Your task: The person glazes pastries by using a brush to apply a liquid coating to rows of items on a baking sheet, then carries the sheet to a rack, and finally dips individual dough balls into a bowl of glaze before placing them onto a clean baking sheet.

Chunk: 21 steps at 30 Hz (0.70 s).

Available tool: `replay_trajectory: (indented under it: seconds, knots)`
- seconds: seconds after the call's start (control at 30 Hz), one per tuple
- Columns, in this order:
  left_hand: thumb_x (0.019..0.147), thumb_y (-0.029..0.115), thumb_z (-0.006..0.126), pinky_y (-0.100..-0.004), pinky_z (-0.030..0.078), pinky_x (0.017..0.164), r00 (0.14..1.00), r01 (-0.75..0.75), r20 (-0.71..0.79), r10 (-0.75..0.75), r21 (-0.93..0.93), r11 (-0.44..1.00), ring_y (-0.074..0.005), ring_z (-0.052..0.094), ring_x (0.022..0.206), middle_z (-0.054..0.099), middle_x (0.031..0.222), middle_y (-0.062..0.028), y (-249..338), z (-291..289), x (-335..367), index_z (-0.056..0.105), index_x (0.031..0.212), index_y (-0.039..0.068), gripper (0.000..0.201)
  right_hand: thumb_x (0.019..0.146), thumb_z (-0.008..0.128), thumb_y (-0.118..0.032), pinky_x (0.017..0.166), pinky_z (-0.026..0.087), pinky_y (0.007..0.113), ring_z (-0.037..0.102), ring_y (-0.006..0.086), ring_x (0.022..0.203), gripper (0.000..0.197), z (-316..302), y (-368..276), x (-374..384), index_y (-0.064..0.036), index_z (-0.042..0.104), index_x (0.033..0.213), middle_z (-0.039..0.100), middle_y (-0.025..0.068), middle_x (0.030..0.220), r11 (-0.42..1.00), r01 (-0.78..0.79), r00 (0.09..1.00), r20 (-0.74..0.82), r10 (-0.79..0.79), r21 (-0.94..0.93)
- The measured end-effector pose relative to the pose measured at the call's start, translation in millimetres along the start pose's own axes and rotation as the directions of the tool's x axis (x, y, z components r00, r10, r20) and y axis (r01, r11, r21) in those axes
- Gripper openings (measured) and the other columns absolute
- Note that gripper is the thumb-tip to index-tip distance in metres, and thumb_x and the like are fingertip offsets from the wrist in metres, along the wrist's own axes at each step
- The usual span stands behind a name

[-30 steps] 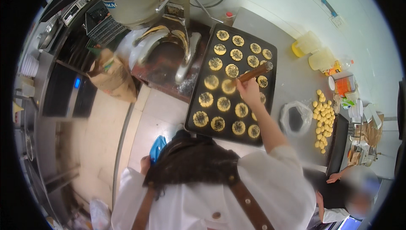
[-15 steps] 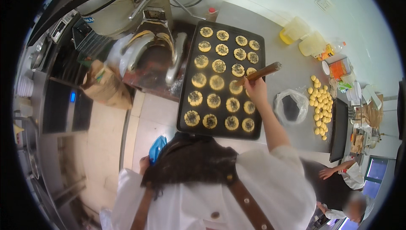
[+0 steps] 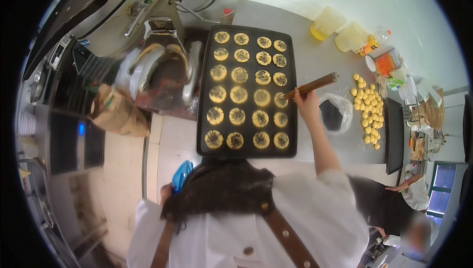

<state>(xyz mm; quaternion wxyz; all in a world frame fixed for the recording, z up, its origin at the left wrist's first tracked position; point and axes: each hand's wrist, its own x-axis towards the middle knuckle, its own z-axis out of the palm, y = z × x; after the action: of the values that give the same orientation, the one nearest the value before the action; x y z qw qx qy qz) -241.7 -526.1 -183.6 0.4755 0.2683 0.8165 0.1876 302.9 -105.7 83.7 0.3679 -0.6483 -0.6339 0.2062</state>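
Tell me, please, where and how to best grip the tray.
The tray is likely best taken by its rim, on both long sides at once, coming from the near short edge: it is broad and flat, and biscuits cover its middle. Mind the mixer beside its left.

Right grip (image 3: 306,103) holds a brown stick (image 3: 318,84) — tip at a dark-speckled cookie (image 3: 280,101).

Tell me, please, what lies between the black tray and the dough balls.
The head view shows a plastic bag, dark inside, on the table, plus the right hand holding a stick.
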Motion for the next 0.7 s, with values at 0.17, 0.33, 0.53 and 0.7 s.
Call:
replay_trajectory:
  seconds: [0.17,0.33,0.53,0.7]
  knots:
    - [0.095,0.029,0.059,-0.0325,0.050,0.067,0.996,0.085,0.007,-0.085,-0.148,0.985,-0.0176,0.062,0.070,0.073,0.087,-0.0127,-8,3,6,0.070,0.103,-0.007,0.039,0.092,0.067,-0.030,0.073,0.054,0.044,0.069,0.0363,0.083,0.034,15,11,-12,0.0002,0.060,0.107,0.070,0.0187,0.087,0.994,-0.039,0.999,0.016,0.041,-0.102]
    - [0.096,0.031,0.059,-0.0334,0.051,0.068,0.972,0.235,0.084,-0.219,-0.373,0.898,-0.0188,0.063,0.070,0.073,0.086,-0.0123,-52,-2,43,0.071,0.102,-0.006,0.039,0.092,0.068,-0.030,0.076,0.053,0.044,0.069,0.0386,0.087,0.032,10,7,-15,0.0003,0.063,0.101,0.070,0.0205,0.091,0.998,-0.051,0.998,0.043,0.052,-0.023]
    - [0.096,0.030,0.059,-0.0329,0.050,0.067,1.000,-0.014,-0.002,0.014,-0.020,1.000,-0.0183,0.062,0.069,0.073,0.084,-0.0110,1,3,27,0.072,0.099,-0.006,0.038,0.090,0.070,-0.019,0.072,0.054,0.034,0.069,0.0216,0.078,0.024,-21,-7,-65,-0.0002,0.064,0.103,0.070,0.0130,0.086,0.997,-0.070,0.997,0.011,0.071,-0.018]
    - [0.096,0.029,0.059,-0.0308,0.050,0.066,0.997,0.020,0.070,-0.012,-0.110,0.994,-0.0165,0.062,0.067,0.073,0.081,-0.0094,21,-7,34,0.073,0.099,-0.005,0.037,0.090,0.071,-0.016,0.068,0.052,0.031,0.066,0.0175,0.072,0.026,-12,0,-91,-0.0006,0.062,0.108,0.069,0.0105,0.085,1.000,-0.001,1.000,0.029,0.002,-0.031]
